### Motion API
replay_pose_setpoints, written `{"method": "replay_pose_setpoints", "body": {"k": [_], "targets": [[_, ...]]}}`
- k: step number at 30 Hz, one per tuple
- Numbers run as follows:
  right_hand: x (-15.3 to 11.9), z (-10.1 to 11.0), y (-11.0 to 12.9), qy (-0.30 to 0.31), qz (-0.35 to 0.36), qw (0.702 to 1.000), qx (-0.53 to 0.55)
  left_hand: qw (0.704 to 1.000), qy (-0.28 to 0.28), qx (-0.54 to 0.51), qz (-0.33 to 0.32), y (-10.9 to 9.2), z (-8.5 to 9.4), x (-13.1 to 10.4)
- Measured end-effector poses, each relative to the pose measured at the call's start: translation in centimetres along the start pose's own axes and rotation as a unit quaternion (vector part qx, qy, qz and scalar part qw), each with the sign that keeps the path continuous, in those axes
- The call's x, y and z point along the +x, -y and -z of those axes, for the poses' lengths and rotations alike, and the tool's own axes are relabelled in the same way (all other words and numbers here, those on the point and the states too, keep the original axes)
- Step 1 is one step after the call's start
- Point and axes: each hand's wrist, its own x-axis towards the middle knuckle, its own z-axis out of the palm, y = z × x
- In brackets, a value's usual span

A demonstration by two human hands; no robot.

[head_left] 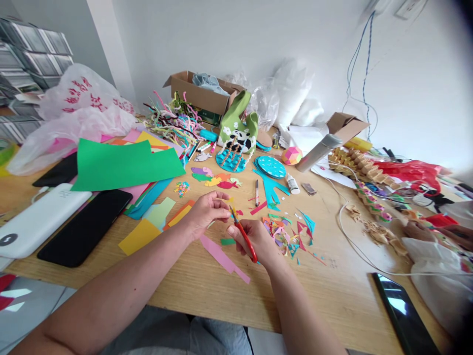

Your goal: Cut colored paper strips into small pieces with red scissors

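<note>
In the middle of the head view, my right hand (258, 240) is closed around the red handles of a pair of scissors (250, 245), blades pointing up and away. My left hand (209, 211) is pinched just left of the blade tips. A small yellow paper piece (232, 202) shows between its fingertips and the blades. Beyond the hands lie several paper fish cutouts (226, 185) in various colours and a small heap of tiny paper bits (182, 189). To the right of the scissors is a pile of colourful paper scraps (283, 234). A pink paper strip (223, 259) lies below my hands.
Green paper (125, 162) tops a stack of sheets at left, near a black phone (86, 227) and a white power bank (40, 217). A grey bottle (318, 154), glue bottle (292, 184) and white cable (342, 222) are at right. Another person's hand (419, 230) is far right.
</note>
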Motion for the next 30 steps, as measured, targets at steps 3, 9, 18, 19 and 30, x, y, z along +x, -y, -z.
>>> {"method": "replay_pose_setpoints", "body": {"k": [3, 9, 18, 19, 30], "targets": [[-0.01, -0.07, 0.11, -0.004, -0.002, 1.000, 0.008, 1.000, 0.000, -0.002, -0.004, 0.01, 0.02, 0.02], [0.03, -0.15, 0.19, -0.011, -0.004, 1.000, 0.012, 1.000, -0.001, -0.013, -0.018, 0.08, -0.07, -0.03], [-0.03, -0.11, 0.19, 0.005, 0.008, 1.000, 0.008, 1.000, 0.005, 0.013, -0.018, 0.11, -0.03, 0.04], [-0.03, -0.10, 0.19, 0.005, 0.009, 1.000, 0.007, 1.000, 0.005, 0.013, -0.016, 0.09, -0.02, 0.04], [0.09, -0.21, 0.06, -0.012, 0.004, 1.000, 0.013, 1.000, 0.012, 0.003, -0.011, 0.41, 0.05, 0.05]]}}
